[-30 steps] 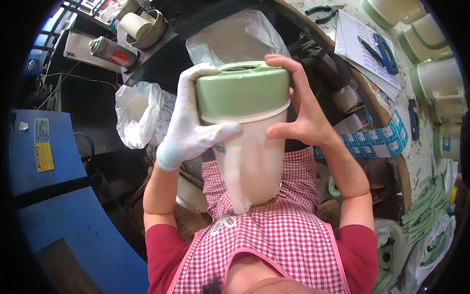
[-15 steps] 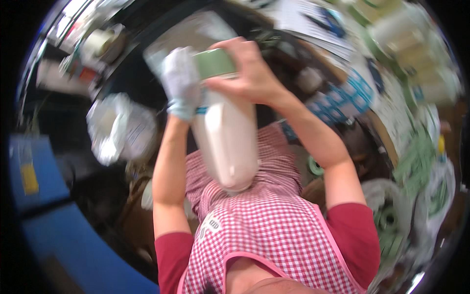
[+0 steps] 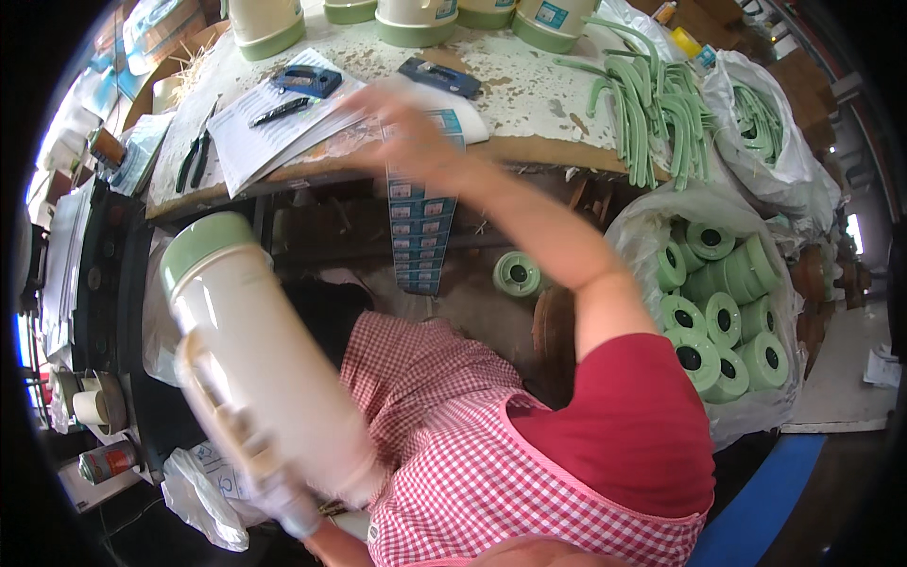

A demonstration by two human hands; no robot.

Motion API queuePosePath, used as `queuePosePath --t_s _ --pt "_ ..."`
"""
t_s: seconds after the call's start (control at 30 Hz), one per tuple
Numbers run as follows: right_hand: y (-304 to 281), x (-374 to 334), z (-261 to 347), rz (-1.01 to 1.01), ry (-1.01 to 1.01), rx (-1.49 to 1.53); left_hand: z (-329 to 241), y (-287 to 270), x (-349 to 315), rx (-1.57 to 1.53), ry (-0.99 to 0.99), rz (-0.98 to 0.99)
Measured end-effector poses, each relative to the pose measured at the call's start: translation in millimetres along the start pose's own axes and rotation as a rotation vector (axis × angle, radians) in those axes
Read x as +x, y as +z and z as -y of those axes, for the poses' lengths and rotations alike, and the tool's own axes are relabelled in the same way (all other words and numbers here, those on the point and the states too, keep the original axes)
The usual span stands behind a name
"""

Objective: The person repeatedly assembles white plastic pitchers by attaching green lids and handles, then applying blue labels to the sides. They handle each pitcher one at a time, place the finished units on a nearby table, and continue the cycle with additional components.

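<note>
A cream flask body (image 3: 269,340) with a green end (image 3: 208,244) slants across my lap at the left, its green end up and away from me. My left hand (image 3: 274,487), in a pale glove, grips its left side low down; motion blurs the fingers. My bare right hand (image 3: 406,132) is above the front edge of the worktable, over a strip of blue-and-white labels (image 3: 416,236) that hangs down from the edge. The right fingers are smeared, so I cannot tell whether they touch the strip.
On the worktable (image 3: 539,109) lie paper sheets (image 3: 248,137), a blue stapler-like tool (image 3: 307,80), a black pen (image 3: 281,111), pliers (image 3: 196,156) and green strips (image 3: 652,104). Cream flasks (image 3: 416,19) line its back. A plastic bag (image 3: 628,231) of green round parts stands right.
Both hands were at the flask's green end. My right hand has left it for the table edge; my left hand has taken the flask leftward. The view has swung right.
</note>
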State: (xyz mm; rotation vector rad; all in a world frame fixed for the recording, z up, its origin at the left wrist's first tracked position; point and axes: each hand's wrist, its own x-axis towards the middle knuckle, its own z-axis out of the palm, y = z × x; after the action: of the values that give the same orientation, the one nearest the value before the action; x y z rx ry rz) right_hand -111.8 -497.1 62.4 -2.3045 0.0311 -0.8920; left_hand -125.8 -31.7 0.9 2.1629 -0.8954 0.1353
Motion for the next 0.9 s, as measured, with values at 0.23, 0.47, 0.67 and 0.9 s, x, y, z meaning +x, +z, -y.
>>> queuePosePath --t_s 0.23,0.47,0.67,0.9 --pt "-398.6 -74.3 -141.5 -0.569 0.9 -1.053 34.2 -22.6 28.4 -0.361 -0.473 -0.298" --pt "-424.7 -88.3 -172.5 -0.71 0.885 0.317 56.1 -41.3 42.8 -0.659 -0.651 -0.309" --pt "-409.5 -48.2 -283.8 -0.829 0.729 -0.497 56.1 -57.7 49.5 -0.932 -0.774 -0.269" --pt "-450.4 -48.7 -391.7 -0.241 0.722 -0.958 30.1 -67.6 60.7 -1.354 -0.863 -0.157"
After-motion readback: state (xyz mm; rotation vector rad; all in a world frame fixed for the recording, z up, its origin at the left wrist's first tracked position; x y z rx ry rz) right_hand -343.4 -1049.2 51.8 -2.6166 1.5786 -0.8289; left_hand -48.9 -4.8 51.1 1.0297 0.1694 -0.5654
